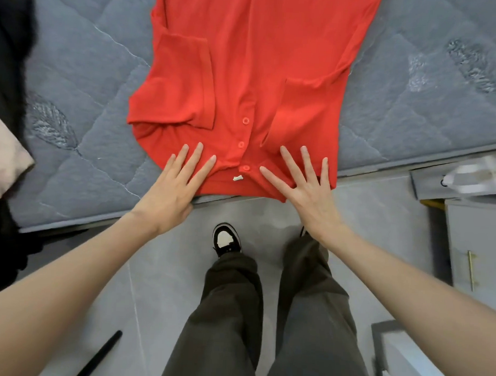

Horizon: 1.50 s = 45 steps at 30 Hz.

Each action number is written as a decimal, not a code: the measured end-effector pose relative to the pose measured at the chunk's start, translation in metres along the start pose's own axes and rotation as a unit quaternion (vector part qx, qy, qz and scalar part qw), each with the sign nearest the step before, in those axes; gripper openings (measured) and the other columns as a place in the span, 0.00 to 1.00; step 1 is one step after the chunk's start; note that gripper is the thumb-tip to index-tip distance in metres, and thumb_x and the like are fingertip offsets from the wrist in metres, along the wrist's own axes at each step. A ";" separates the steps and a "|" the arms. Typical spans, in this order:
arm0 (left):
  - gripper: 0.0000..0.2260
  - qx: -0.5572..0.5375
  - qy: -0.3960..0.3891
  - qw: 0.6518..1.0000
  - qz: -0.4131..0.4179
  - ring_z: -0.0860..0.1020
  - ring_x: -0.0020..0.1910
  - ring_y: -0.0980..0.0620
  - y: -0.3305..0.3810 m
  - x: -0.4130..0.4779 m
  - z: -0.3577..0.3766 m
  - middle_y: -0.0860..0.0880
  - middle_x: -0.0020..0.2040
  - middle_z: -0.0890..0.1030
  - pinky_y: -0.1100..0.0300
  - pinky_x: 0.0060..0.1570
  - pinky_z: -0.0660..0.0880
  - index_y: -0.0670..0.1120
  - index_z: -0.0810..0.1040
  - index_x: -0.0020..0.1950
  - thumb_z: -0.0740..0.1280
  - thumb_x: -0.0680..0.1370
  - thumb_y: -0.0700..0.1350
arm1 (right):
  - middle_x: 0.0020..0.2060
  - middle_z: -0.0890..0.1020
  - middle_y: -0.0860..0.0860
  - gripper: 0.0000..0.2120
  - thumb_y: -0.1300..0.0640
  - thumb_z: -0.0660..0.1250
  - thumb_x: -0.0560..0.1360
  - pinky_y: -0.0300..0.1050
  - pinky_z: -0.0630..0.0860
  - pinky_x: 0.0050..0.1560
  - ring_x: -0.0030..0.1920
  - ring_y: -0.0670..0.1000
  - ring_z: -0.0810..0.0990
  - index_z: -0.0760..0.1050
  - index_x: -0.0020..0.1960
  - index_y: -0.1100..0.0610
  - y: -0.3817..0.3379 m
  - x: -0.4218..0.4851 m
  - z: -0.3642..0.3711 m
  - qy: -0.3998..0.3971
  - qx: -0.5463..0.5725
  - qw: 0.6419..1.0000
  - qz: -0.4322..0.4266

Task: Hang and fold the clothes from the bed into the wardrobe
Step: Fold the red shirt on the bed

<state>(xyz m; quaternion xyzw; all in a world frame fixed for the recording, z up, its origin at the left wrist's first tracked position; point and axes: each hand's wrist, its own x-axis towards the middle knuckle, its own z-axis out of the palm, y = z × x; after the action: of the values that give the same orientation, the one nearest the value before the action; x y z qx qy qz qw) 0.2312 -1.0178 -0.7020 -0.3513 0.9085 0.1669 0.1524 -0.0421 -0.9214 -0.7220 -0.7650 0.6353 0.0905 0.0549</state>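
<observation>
Head view: red polo shirt [246, 74] flat on bed [89, 81], soft, light, limp; both hands, left hand [173, 184] and right hand [306, 187], fingers straight, pressing collar; best taken at shoulders.

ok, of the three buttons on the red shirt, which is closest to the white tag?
The button nearest the mattress edge, just above the white tag; the other two lie farther up the red shirt.

I see the shirt [246, 74] on the mattress [415, 110], left hand [173, 190] and right hand [306, 190] flat on its collar end.
</observation>
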 end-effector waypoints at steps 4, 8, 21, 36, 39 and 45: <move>0.40 -0.091 0.016 0.996 -0.004 0.52 0.76 0.37 -0.008 -0.002 -0.006 0.40 0.77 0.52 0.47 0.75 0.52 0.42 0.53 0.77 0.65 0.69 0.28 | 0.77 0.54 0.56 0.42 0.72 0.54 0.70 0.74 0.53 0.68 0.76 0.65 0.52 0.51 0.77 0.42 -0.001 0.008 -0.005 -0.029 -0.002 0.999 0.018; 0.36 -0.226 0.075 0.970 -0.039 0.59 0.75 0.45 -0.013 -0.003 -0.013 0.44 0.76 0.61 0.58 0.74 0.54 0.43 0.64 0.75 0.59 0.68 0.23 | 0.78 0.49 0.53 0.36 0.63 0.60 0.77 0.74 0.48 0.68 0.76 0.64 0.47 0.50 0.76 0.38 -0.005 0.015 -0.018 -0.070 0.053 0.996 0.019; 0.12 -0.348 0.303 0.837 -0.294 0.79 0.50 0.52 -0.037 0.067 -0.085 0.52 0.45 0.81 0.56 0.61 0.61 0.51 0.81 0.57 0.67 0.77 0.54 | 0.28 0.70 0.50 0.19 0.47 0.68 0.76 0.47 0.59 0.34 0.31 0.48 0.66 0.69 0.34 0.58 0.034 0.065 -0.079 0.056 0.476 0.823 0.305; 0.35 0.074 0.053 0.996 0.001 0.51 0.77 0.47 -0.027 0.066 -0.041 0.49 0.79 0.47 0.47 0.74 0.47 0.50 0.41 0.77 0.48 0.72 0.34 | 0.78 0.53 0.54 0.47 0.71 0.65 0.62 0.55 0.59 0.74 0.75 0.55 0.60 0.52 0.78 0.56 0.007 0.052 -0.040 -0.030 0.109 0.993 0.031; 0.35 0.112 0.048 0.992 0.016 0.50 0.78 0.48 -0.048 0.070 -0.046 0.49 0.79 0.44 0.45 0.74 0.50 0.52 0.38 0.77 0.45 0.73 0.33 | 0.78 0.51 0.52 0.44 0.74 0.60 0.66 0.56 0.57 0.74 0.76 0.53 0.59 0.50 0.79 0.56 0.022 0.058 -0.039 -0.040 0.075 0.995 0.048; 0.40 0.087 0.050 0.995 0.011 0.51 0.77 0.46 -0.060 0.069 -0.057 0.49 0.79 0.45 0.48 0.75 0.51 0.53 0.43 0.77 0.59 0.74 0.29 | 0.76 0.58 0.52 0.37 0.75 0.58 0.69 0.54 0.58 0.74 0.72 0.53 0.66 0.58 0.77 0.58 0.044 0.066 -0.051 -0.034 0.117 0.991 0.051</move>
<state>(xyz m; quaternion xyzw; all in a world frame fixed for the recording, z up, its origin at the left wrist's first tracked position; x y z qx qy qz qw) 0.2143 -1.1238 -0.6900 -0.3349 0.9299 0.0709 0.1347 -0.0700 -1.0027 -0.6847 -0.7164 0.6774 0.0442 0.1608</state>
